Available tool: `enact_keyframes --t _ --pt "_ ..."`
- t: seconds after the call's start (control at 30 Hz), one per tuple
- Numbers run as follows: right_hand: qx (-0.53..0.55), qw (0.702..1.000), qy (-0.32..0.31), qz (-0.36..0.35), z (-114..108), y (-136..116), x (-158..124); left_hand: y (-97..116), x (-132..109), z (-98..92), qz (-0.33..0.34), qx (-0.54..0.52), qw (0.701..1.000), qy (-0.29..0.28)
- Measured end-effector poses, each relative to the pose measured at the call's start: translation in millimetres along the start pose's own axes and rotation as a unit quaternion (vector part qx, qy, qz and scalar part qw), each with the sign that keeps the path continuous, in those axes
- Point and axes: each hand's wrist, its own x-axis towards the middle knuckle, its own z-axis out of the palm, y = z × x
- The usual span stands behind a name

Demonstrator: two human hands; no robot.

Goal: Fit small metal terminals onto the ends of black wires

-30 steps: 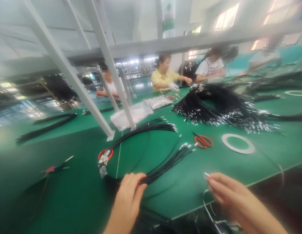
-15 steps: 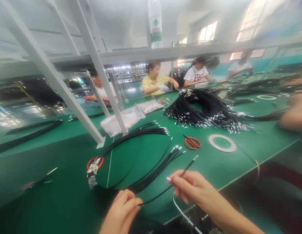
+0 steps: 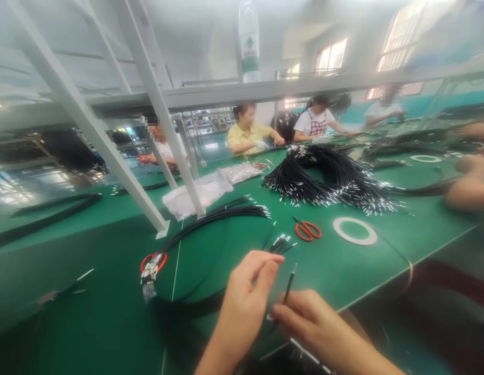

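My left hand (image 3: 244, 304) reaches forward over a thin bundle of black wires (image 3: 281, 243) on the green table (image 3: 109, 312). Its fingers are pressed together on the bundle just behind the metal tips. My right hand (image 3: 310, 323) sits close beside it, pinching a single black wire (image 3: 289, 284) that sticks up and forward between the two hands. The bundle runs back under my left hand.
Red scissors (image 3: 307, 229) and a white tape ring (image 3: 355, 230) lie beyond my hands. A large heap of black wires (image 3: 335, 177), a second looped bundle (image 3: 226, 212) with a red band (image 3: 150, 260), plastic bags (image 3: 199, 190) and slanted white frame posts (image 3: 148, 172) stand further back. Seated people work across the table; another person's arm (image 3: 468, 187) is at right.
My left hand moved forward and up along the bundle to near its tips. My right hand drew back toward me with the single wire, which now points more upright.
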Motion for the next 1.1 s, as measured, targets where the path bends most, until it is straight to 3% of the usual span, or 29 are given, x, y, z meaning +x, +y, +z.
enact_keyframes --t 0.17,0.37,0.5,0.67,0.83,1.0,1.1 --pt "-0.012 0.999 0.017 -0.030 3 -3 -3 -2 3 30.3 0.014 -0.039 0.998 -0.039" --pt "-0.039 0.998 0.027 -0.032 1 5 2 -27 -13 18.6 -0.063 -0.095 0.990 -0.081" --pt "-0.086 0.994 0.057 -0.030 0 6 4 -28 -18 7.9 -0.102 -0.087 0.991 0.014" --pt "-0.112 0.991 0.064 -0.024 5 2 4 -17 -12 20.3 -0.033 0.009 0.996 0.078" --pt "-0.102 0.993 0.053 -0.027 6 0 3 -26 -10 41.0 0.037 0.141 0.979 0.144" --pt "-0.107 0.992 0.060 -0.014 0 3 3 -37 -18 37.9 -0.074 -0.063 0.995 0.033" --pt "-0.117 0.991 0.060 -0.013 0 5 6 -36 -19 29.1 -0.087 -0.145 0.985 0.041"
